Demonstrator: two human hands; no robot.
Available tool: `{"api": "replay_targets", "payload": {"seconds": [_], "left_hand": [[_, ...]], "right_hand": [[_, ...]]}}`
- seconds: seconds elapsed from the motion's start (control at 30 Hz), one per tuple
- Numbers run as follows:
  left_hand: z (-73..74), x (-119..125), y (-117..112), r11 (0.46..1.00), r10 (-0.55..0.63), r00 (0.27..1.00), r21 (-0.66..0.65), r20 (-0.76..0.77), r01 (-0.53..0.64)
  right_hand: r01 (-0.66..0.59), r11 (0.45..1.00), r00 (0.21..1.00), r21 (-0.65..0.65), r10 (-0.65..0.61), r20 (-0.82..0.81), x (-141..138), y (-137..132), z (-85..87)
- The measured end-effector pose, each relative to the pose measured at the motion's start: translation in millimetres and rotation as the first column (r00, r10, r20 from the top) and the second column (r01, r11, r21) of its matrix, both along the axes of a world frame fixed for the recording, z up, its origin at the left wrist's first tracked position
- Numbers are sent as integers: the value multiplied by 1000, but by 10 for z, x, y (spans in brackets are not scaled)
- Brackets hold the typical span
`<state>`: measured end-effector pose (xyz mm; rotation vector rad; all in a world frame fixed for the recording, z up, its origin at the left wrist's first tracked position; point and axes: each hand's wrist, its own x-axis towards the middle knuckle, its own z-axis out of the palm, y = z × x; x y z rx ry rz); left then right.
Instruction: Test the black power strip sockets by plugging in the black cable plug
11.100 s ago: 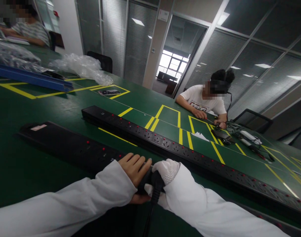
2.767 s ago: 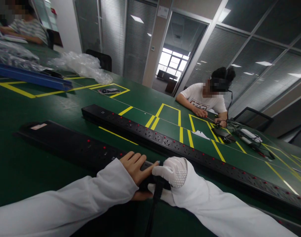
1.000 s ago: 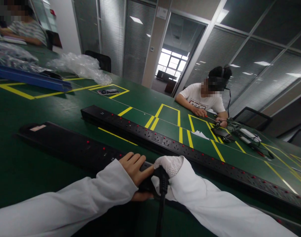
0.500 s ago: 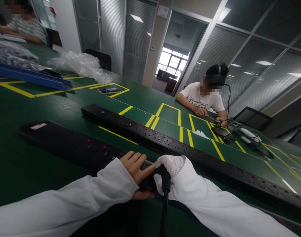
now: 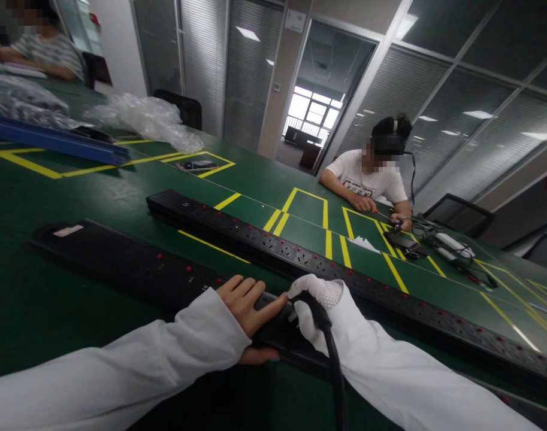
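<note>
Near power strip (image 5: 120, 258), clasped by bare left hand (image 5: 244, 304)'s fingers, seemingly for steadiness; black plug (image 5: 317, 310), pinched by gloved right hand (image 5: 323, 289), prongs (image 5: 293, 315) half hidden from me.

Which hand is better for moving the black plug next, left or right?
Probably the right hand, because it holds the black plug, whose metal prongs show. The left hand is busy gripping the nearer power strip.

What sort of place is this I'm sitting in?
Probably an office or meeting room used as a workspace. Glass partitions with blinds stand behind, yellow tape marks out areas on the large green table, and the left hand grips a long black power strip.
</note>
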<state>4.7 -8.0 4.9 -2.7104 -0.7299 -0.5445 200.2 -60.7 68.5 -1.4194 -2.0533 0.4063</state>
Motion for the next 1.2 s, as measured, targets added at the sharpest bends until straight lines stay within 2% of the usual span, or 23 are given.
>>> {"api": "replay_targets", "payload": {"seconds": [0.2, 0.27, 0.37, 0.53, 0.67, 0.77, 0.9, 1.0, 1.1, 1.2], "left_hand": [[72, -1, -28, 999, 6, 1000, -31, -30, -7], [101, -11, -36, 999, 2, 999, -40, -47, -4], [123, -24, -46, 999, -1, 998, -51, -62, -2], [141, -15, -67, 998, 28, 994, -54, -106, -34], [226, 9, -125, 983, 104, 978, -129, -181, -128], [311, 56, -180, 967, 130, 973, -191, -190, -167], [377, 255, -247, 957, 87, 986, -265, -144, -123], [372, 468, -279, 948, 26, 985, -309, -169, -78], [344, 610, -279, 937, 50, 968, -324, -244, -130], [325, 640, -259, 940, 68, 955, -303, -288, -159]], "right_hand": [[54, 997, 979, -50, -63, -192, 51, 69, 68], [71, 991, 926, -110, -106, -363, 55, 100, 46], [65, 979, 799, -195, -168, -577, 90, 116, 17], [73, 963, 743, -260, -226, -629, 208, 78, 20], [75, 950, 684, -303, -270, -678, 270, 93, 30], [36, 964, 679, -262, -216, -701, 308, 134, 3], [-18, 980, 688, -198, -132, -713, 333, 179, -62], [-38, 984, 644, -172, -107, -757, 318, 201, -87], [-36, 987, 628, -154, -97, -772, 295, 215, -95], [-40, 987, 638, -154, -94, -764, 281, 215, -114]]}}
